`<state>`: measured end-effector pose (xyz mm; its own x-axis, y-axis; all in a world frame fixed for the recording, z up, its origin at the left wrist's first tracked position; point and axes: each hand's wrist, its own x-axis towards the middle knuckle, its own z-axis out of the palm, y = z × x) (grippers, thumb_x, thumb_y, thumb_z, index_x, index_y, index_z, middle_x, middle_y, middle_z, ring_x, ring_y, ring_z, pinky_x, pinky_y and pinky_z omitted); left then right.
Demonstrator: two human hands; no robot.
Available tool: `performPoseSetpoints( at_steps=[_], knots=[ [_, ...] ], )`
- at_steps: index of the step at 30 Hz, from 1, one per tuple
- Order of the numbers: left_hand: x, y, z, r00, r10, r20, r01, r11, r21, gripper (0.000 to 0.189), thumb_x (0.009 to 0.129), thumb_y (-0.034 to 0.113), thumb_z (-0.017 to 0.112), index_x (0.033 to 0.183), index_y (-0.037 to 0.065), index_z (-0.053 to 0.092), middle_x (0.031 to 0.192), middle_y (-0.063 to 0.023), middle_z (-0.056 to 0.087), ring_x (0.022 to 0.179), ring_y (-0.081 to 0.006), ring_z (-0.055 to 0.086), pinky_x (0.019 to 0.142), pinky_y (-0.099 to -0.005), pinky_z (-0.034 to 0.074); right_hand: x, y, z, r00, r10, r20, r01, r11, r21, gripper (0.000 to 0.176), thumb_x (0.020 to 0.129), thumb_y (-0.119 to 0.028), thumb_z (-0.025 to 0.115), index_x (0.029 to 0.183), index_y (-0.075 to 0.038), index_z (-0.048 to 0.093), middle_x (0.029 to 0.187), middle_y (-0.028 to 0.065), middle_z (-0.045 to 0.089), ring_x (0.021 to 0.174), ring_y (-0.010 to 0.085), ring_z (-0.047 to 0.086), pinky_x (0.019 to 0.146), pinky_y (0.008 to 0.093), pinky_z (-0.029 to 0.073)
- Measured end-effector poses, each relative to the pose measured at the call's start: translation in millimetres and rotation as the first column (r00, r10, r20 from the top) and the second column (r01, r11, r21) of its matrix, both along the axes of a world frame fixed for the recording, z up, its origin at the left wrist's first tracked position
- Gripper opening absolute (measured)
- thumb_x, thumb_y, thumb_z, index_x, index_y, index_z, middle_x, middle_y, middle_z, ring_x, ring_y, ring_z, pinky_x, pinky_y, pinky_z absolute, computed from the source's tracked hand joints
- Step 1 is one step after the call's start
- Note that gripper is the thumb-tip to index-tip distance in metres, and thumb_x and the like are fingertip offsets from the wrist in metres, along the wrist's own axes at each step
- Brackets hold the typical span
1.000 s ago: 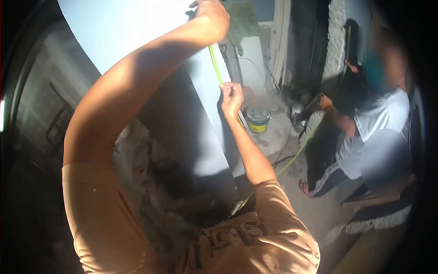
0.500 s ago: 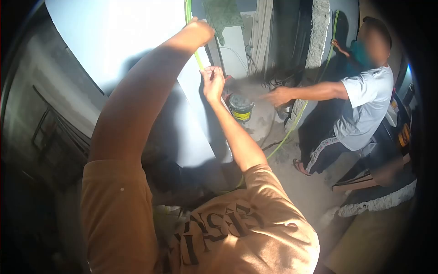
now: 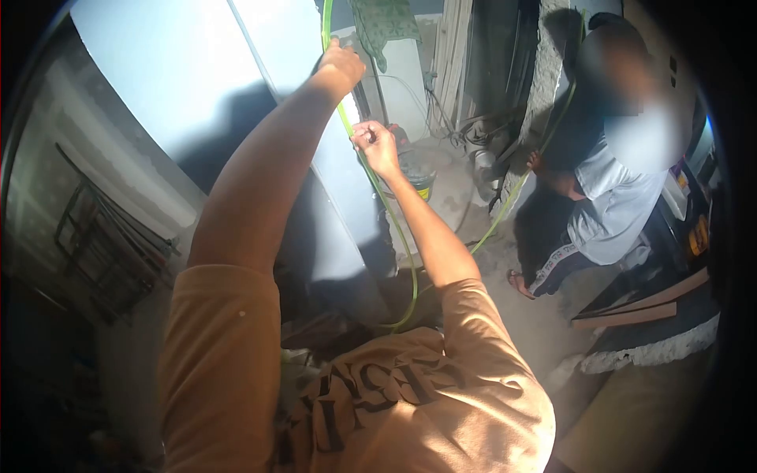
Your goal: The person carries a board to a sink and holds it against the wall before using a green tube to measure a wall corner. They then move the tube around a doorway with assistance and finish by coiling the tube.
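Note:
A thin yellow-green hose (image 3: 412, 260) runs down along the edge of a white wall panel (image 3: 150, 71) and loops toward the floor. High on that edge, my left hand (image 3: 344, 66) is closed around the hose. Lower down, my right hand (image 3: 378, 150) pinches it between thumb and fingertips. Below my right hand the hose hangs slack in a curve. Another stretch of the hose rises on the right along a rough broken wall edge, where a co-worker's hand (image 3: 536, 162) is beside it.
A co-worker in a light shirt (image 3: 623, 197) stands at the right. A bucket (image 3: 424, 188) is on the floor behind my right forearm. Metal frames (image 3: 102, 236) lean at the left. A green cloth (image 3: 386, 27) hangs at the back, and planks (image 3: 631, 315) lie at the lower right.
The co-worker has drawn back the outstretched pointing arm and leaned, with a hand now low by the hose. My right hand sits slightly lower, and more slack hose shows beneath it.

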<state>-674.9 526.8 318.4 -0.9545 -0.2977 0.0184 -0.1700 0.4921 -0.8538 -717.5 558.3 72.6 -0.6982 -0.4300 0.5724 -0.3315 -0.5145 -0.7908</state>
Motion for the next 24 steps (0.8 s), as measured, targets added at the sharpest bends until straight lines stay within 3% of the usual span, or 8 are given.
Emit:
performPoseSetpoints(
  at_steps=[4,6,9,11,16,18,21,24],
  knots=[
    [24.6,18.3,-29.7,0.948,-0.134,-0.29,0.144,0.989,0.016,0.032,0.095,0.014,0.065,0.127,0.015,0.07,0.133,-0.0058,0.066,0.131,-0.0232,0.056,0.114,-0.0503,0.035,7.6,26.9,19.6,0.952,-0.026,-0.305,0.082,0.982,0.173,0.009,0.083,0.002,0.077,0.09,0.003,0.071,0.075,0.0058,0.069,0.066,0.0101,0.064,0.062,0.0291,0.051],
    [61.8,39.8,-67.5,0.611,-0.309,-0.729,0.552,0.827,0.112,0.028,0.093,0.006,0.063,0.12,0.007,0.07,0.126,-0.0102,0.065,0.122,-0.0259,0.06,0.106,-0.0462,0.044,24.9,53.2,41.6,0.946,0.053,-0.32,0.105,0.883,0.458,0.01,0.082,0.001,0.078,0.089,0.001,0.072,0.07,0.0075,0.07,0.063,0.0112,0.063,0.063,0.0306,0.052],
    [121.4,90.2,-166.0,0.041,0.263,-0.964,0.98,0.176,0.09,0.03,0.09,-0.006,0.06,0.119,-0.001,0.062,0.116,-0.0151,0.061,0.108,-0.0276,0.064,0.093,-0.0391,0.05,1.1,29.9,7.4,0.847,0.096,-0.524,0.11,0.931,0.349,0.011,0.078,0.001,0.078,0.085,0.001,0.069,0.072,0.0152,0.07,0.062,0.0167,0.066,0.065,0.036,0.053],
    [136.2,100.4,-230.8,-0.016,0.429,-0.903,0.958,0.264,0.109,0.038,0.087,-0.012,0.061,0.123,-0.001,0.057,0.112,-0.0157,0.059,0.1,-0.0247,0.064,0.09,-0.0365,0.051,7.2,36.3,37.0,0.904,0.179,-0.389,0.002,0.907,0.42,0.014,0.077,0.001,0.077,0.087,0.001,0.066,0.071,0.0178,0.068,0.066,0.0244,0.07,0.065,0.0402,0.053],
    [70.4,60.4,-453.0,0.1,0.779,-0.619,0.907,0.184,0.378,0.058,0.087,0.006,0.082,0.131,-0.001,0.044,0.113,-0.0145,0.064,0.095,-0.0217,0.066,0.077,-0.0339,0.057,31.0,29.3,10.8,0.808,0.044,-0.587,0.163,0.942,0.294,0.018,0.082,-0.004,0.078,0.094,-0.002,0.065,0.073,0.0125,0.069,0.063,0.0204,0.068,0.063,0.0358,0.054],
    [36.7,62.1,-480.4,0.241,0.851,-0.467,0.822,0.076,0.565,0.06,0.09,0.008,0.079,0.135,-0.001,0.041,0.113,-0.0184,0.068,0.098,-0.0277,0.069,0.08,-0.0373,0.057,40.7,31.0,24.3,0.807,-0.026,-0.59,0.222,0.939,0.262,0.019,0.083,-0.006,0.078,0.091,0.002,0.062,0.071,0.0176,0.067,0.066,0.032,0.069,0.065,0.0428,0.053],
    [27.8,65.7,-503.9,0.167,0.762,-0.626,0.794,0.273,0.544,0.048,0.093,0.009,0.073,0.133,0.0,0.047,0.113,-0.0182,0.071,0.097,-0.0312,0.071,0.081,-0.0403,0.056,37.3,19.5,19.5,0.746,-0.047,-0.664,0.287,0.923,0.257,0.022,0.084,-0.01,0.079,0.09,0.002,0.062,0.074,0.0195,0.068,0.066,0.0334,0.069,0.065,0.0435,0.053],
    [54.1,67.1,-510.9,0.337,0.803,-0.492,0.841,-0.022,0.54,0.021,0.101,0.012,0.055,0.119,0.004,0.061,0.106,-0.0154,0.073,0.095,-0.0307,0.071,0.085,-0.0415,0.055,33.0,24.5,30.2,0.815,0.028,-0.579,0.205,0.921,0.333,0.022,0.086,-0.011,0.078,0.091,0.002,0.062,0.075,0.0212,0.068,0.068,0.0347,0.07,0.065,0.0438,0.054]
  ],
)
